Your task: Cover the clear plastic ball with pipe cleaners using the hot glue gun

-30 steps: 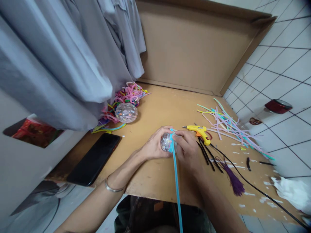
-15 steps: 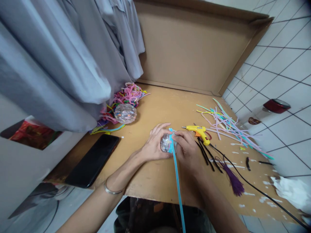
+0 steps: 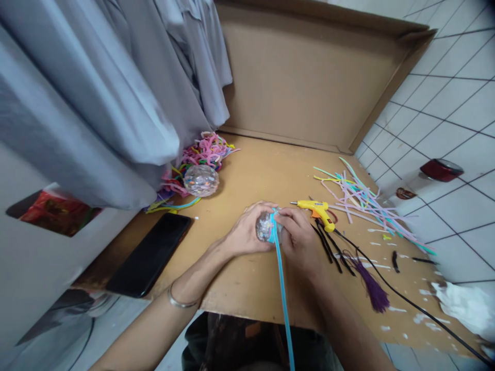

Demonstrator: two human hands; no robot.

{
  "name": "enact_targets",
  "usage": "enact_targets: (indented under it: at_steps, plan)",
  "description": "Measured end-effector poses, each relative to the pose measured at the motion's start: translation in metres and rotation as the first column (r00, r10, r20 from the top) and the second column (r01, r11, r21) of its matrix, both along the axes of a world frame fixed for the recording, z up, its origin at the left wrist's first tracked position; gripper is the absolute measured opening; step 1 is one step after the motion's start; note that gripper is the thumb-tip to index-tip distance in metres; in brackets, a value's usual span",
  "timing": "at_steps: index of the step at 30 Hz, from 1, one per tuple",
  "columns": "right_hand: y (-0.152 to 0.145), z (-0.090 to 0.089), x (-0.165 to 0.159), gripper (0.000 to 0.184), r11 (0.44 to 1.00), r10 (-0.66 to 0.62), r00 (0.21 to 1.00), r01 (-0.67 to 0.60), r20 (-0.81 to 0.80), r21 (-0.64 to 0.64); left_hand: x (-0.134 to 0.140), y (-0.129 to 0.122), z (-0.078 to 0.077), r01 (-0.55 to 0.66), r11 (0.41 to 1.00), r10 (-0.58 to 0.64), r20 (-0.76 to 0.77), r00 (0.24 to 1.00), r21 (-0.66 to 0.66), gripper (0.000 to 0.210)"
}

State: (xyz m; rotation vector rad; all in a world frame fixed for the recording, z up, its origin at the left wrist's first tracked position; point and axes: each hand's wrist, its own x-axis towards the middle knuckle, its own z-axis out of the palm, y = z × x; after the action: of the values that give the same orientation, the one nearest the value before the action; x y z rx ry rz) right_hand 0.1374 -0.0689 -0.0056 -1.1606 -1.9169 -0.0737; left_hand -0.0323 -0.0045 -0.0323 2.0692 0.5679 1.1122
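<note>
My left hand (image 3: 246,230) is wrapped round a clear faceted ball (image 3: 264,227) with glittery bits in it. A light blue pipe cleaner (image 3: 283,288) lies across the front of the ball and hangs down past the table's edge. At the top of the ball, my right hand (image 3: 297,232) pinches the pipe cleaner against the surface with thumb and fingers. The ball's right side is partly hidden behind the right hand. A yellow glue gun (image 3: 316,211) lies just right of the right hand, close to several black strips (image 3: 328,247).
A second clear ball (image 3: 201,180) rests by tangled coloured pipe cleaners (image 3: 209,149). A black phone (image 3: 150,255) lies at left. To the right are straight pipe cleaners (image 3: 359,201), a purple tassel (image 3: 373,288), a jar (image 3: 415,185) and white tissue (image 3: 462,304). Grey cloth (image 3: 135,93) hangs at left.
Both hands stay at the ball, the grip nearly the same. My left fingers have drawn in a little at the top; the view has shifted very slightly.
</note>
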Motion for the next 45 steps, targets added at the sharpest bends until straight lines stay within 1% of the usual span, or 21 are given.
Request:
enact_targets:
  at_steps: [3, 5, 13, 21, 24, 27, 29, 32, 35, 37, 41, 43, 45]
  plan:
    - [0.001, 0.0, 0.001, 0.039, 1.0, 0.007, 1.0, -0.007, -0.018, -0.005, 0.0, -0.001, -0.001, 0.002, 0.998, -0.001, 0.007, 1.0, -0.062, 0.077]
    - [0.001, 0.0, 0.001, 0.04, 1.0, 0.003, 1.0, -0.004, -0.023, -0.009, 0.0, -0.001, -0.002, 0.0, 0.998, 0.0, 0.001, 1.0, -0.065, 0.078]
    - [0.004, -0.003, 0.001, 0.041, 0.999, -0.017, 1.0, 0.017, 0.003, 0.041, -0.003, -0.002, 0.0, -0.014, 0.994, 0.017, -0.022, 1.0, 0.112, 0.063]
    - [0.006, -0.005, 0.001, 0.042, 0.998, -0.024, 1.0, 0.024, -0.016, 0.051, -0.001, 0.0, -0.002, -0.008, 0.972, 0.003, 0.024, 1.0, 0.234, 0.058]
    - [0.006, -0.004, 0.001, 0.042, 0.999, -0.022, 0.999, 0.023, -0.034, 0.03, 0.001, 0.001, -0.003, -0.002, 0.971, -0.011, 0.054, 0.998, 0.239, 0.058]
    - [0.006, -0.001, 0.002, 0.041, 1.0, -0.013, 0.998, 0.013, -0.058, 0.001, 0.001, 0.001, -0.005, -0.003, 0.986, -0.008, 0.063, 0.998, 0.164, 0.067]
    - [0.007, 0.0, 0.003, 0.04, 1.0, -0.022, 0.997, 0.021, -0.071, -0.012, -0.001, 0.001, -0.007, -0.017, 0.992, 0.013, 0.03, 0.999, 0.124, 0.082]
    - [0.008, 0.001, 0.004, 0.039, 1.0, -0.03, 0.995, 0.029, -0.094, -0.008, -0.003, 0.001, -0.008, -0.07, 0.987, 0.083, -0.088, 0.993, 0.146, 0.104]
    - [0.01, 0.0, 0.005, 0.037, 1.0, -0.021, 0.993, 0.018, -0.114, -0.023, -0.004, 0.001, -0.008, -0.1, 0.978, 0.136, -0.196, 0.971, 0.186, 0.113]
    - [0.011, 0.0, 0.006, 0.037, 0.999, -0.018, 0.992, 0.013, -0.123, -0.039, -0.003, 0.0, -0.007, -0.088, 0.975, 0.13, -0.206, 0.97, 0.203, 0.111]
    - [0.011, -0.002, 0.005, 0.034, 0.998, -0.005, 0.991, -0.003, -0.131, -0.061, 0.002, -0.003, -0.004, -0.108, 0.969, 0.139, -0.129, 0.982, 0.223, 0.093]
    - [0.01, -0.003, 0.004, 0.03, 0.999, -0.016, 0.992, 0.012, -0.122, -0.033, 0.004, -0.005, -0.002, -0.134, 0.967, 0.157, -0.095, 0.983, 0.215, 0.089]
    - [0.009, -0.003, 0.001, 0.026, 0.999, -0.045, 0.995, 0.048, -0.084, 0.027, 0.005, -0.006, -0.001, -0.153, 0.97, 0.171, -0.081, 0.982, 0.19, 0.09]
